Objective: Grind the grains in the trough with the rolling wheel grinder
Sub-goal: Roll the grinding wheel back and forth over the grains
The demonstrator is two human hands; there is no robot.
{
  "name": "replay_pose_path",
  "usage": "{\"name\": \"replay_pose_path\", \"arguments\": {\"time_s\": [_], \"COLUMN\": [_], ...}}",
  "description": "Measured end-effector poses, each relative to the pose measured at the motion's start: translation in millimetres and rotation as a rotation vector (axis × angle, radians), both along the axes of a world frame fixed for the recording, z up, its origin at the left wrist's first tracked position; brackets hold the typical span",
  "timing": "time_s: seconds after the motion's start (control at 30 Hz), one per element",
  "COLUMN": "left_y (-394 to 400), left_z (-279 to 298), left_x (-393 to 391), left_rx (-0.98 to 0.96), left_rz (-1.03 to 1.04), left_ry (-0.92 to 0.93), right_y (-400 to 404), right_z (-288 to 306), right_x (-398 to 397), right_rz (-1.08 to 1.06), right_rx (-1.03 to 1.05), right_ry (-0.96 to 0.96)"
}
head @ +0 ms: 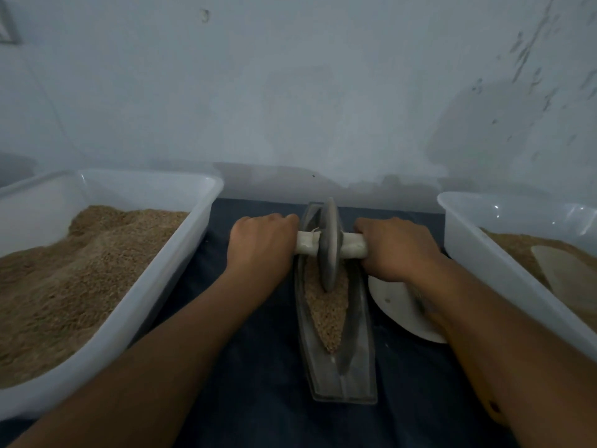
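Grinding step: left hand [261,245] and right hand [395,248] clench the handle [353,245]; wheel [329,244] upright in trough [344,360]; advise even pressure over grains [326,312].

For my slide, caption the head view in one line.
Both hands, left and right, grip the axle of the wheel standing in the grain-filled trough, between two tubs of grain.

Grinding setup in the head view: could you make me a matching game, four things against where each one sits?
Things:
1. wheel
2. left tub
3. white plate
4. left hand

Places:
A. under the right forearm, beside the trough
B. gripping the white handle
C. standing in the grains
D. far left, heaped with grain

Pairs: 1-C, 2-D, 3-A, 4-B
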State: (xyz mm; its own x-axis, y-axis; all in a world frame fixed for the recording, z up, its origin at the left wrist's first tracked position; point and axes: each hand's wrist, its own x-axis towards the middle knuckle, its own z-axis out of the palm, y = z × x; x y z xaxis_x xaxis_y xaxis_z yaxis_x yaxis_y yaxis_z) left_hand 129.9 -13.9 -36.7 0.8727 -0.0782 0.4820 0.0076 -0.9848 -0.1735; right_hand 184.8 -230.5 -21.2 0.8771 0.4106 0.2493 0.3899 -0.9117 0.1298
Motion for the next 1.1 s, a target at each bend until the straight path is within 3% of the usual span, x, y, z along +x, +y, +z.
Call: {"name": "replay_pose_path", "arguments": {"time_s": [0.17,0.4,0.53,0.63,0.87,1.1], "left_y": [-2,-4,-1,0,-17,-11], "left_z": [13,14,18,26,34,37], "left_x": [16,11,-2,-15,-52,-62], "left_rx": [-0.084,0.049,-0.008,-0.082,0.065,-0.031], "left_rz": [0.040,-0.018,0.007,0.071,0.076,0.065], "left_ry": [0.141,0.081,0.176,0.352,0.403,0.581], "right_y": [7,-6,-12,-13,-14,-12], "right_z": [11,-9,-7,0,12,24], "right_x": [24,12,-4,-21,-60,-69], "right_rz": [0.059,0.051,0.031,0.001,0.028,0.097], "right_rx": [-0.002,0.091,0.066,0.000,-0.143,-0.151], "right_ry": [0.064,-0.041,-0.052,-0.051,0.148,0.255]}}
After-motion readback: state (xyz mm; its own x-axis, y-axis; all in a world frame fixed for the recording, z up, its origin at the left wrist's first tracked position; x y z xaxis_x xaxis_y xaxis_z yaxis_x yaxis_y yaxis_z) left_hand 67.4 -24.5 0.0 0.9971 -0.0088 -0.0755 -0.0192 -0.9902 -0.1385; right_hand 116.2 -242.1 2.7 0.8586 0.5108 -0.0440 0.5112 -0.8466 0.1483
